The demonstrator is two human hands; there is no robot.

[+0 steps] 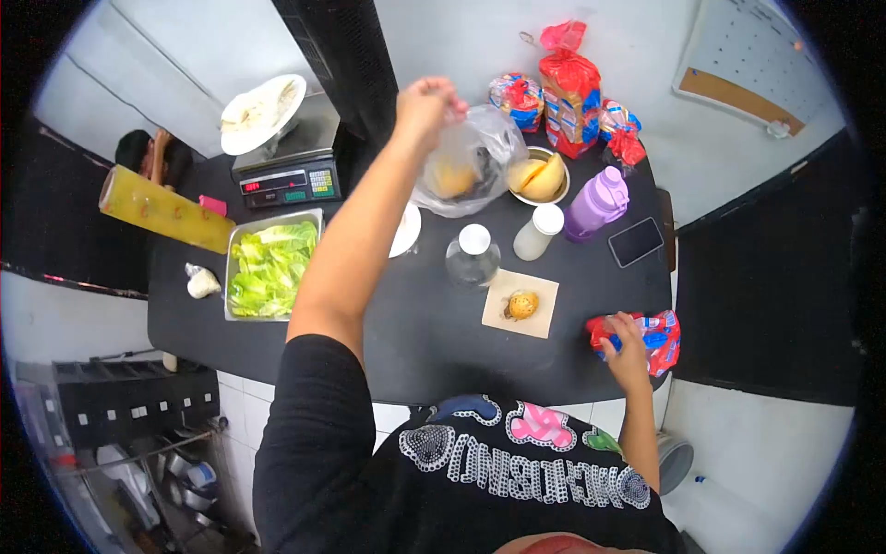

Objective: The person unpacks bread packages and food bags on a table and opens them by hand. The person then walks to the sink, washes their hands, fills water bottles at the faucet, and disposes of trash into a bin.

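A broad black table (406, 323) with rounded corners takes up the middle of the room, against pale walls and above white floor tiles (235, 406). On its left half I see a scale (286, 180) with lit red digits under a white bowl (238, 143), lettuce (269, 268) in a metal tray (258, 319), and a yellow roll (166, 208) lying aslant. Another person (159, 157) is partly visible beyond. A board (752, 69) with a brown strip hangs on the wall at the right, and cookware (189, 480) crowds a rack low on the left.

The red-and-blue package (660, 337) lies at the table's right front edge, its long axis running roughly side to side along that edge; I cannot tell which end is its mouth. The right hand (628, 346) rests on it, fingers bent and slightly apart; whether they pinch the wrapper I cannot tell. Toward the back, the clear plastic bag (494, 138) sits with something yellow inside, its upper part reaching toward the raised left hand (431, 106). Those fingers are curled and blurred, so I cannot tell whether they pinch its film. A bun (524, 303) sits on brown paper (540, 323) between the package and the tray.
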